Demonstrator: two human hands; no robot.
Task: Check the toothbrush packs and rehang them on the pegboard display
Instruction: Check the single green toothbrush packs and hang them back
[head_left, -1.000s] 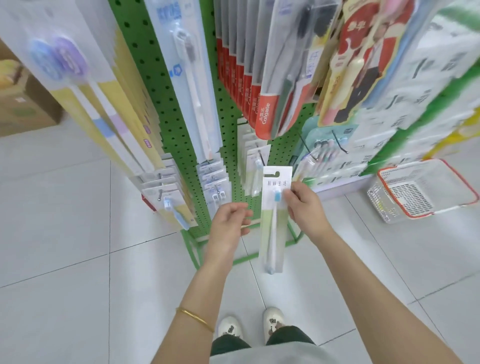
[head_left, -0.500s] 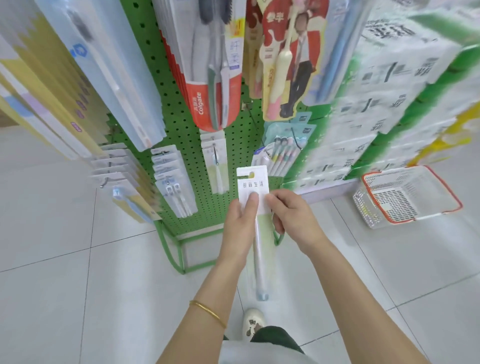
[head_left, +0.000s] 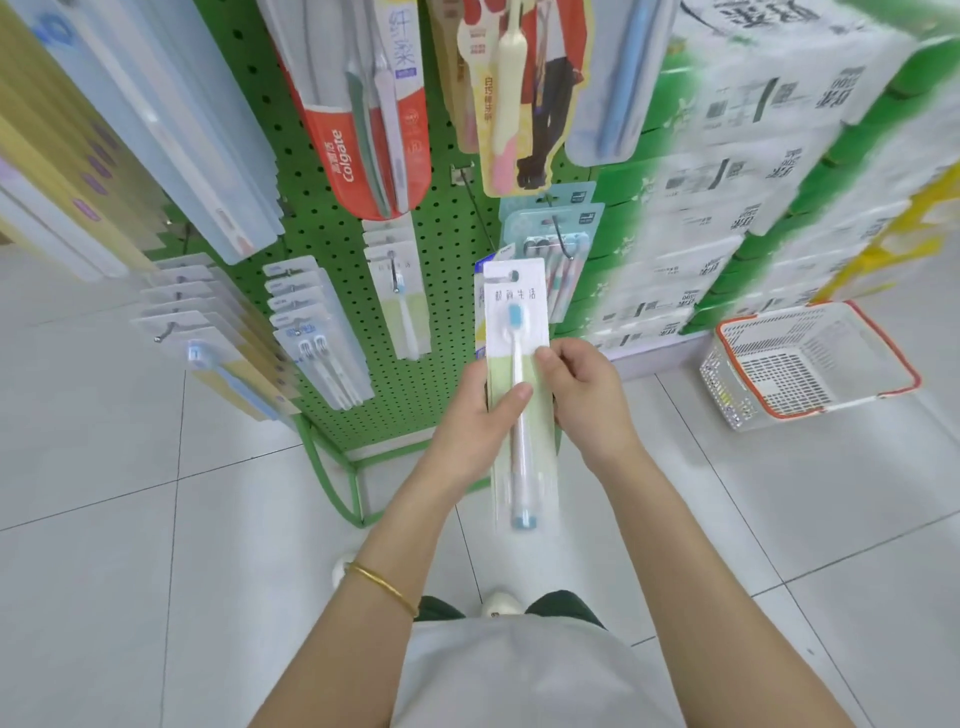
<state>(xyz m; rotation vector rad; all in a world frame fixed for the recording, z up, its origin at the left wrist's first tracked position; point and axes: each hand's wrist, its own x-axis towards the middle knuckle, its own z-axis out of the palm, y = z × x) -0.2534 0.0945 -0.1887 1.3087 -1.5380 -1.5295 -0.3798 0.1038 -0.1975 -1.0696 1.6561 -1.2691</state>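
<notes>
"Colgate" reads in white on the red hanging toothbrush pack (head_left: 358, 150).

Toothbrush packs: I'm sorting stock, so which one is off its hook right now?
The single-brush pack with the blue head, held upright between the left hand and right hand; the others hang on the pegboard.

Both forearms reach forward from the near edge, converging mid-frame. Left hand (head_left: 470, 415) curled, thumb pressed across the front. Right hand (head_left: 584, 395) curled, fingers bent, thumb up top. Hands close together, gripping.
</notes>
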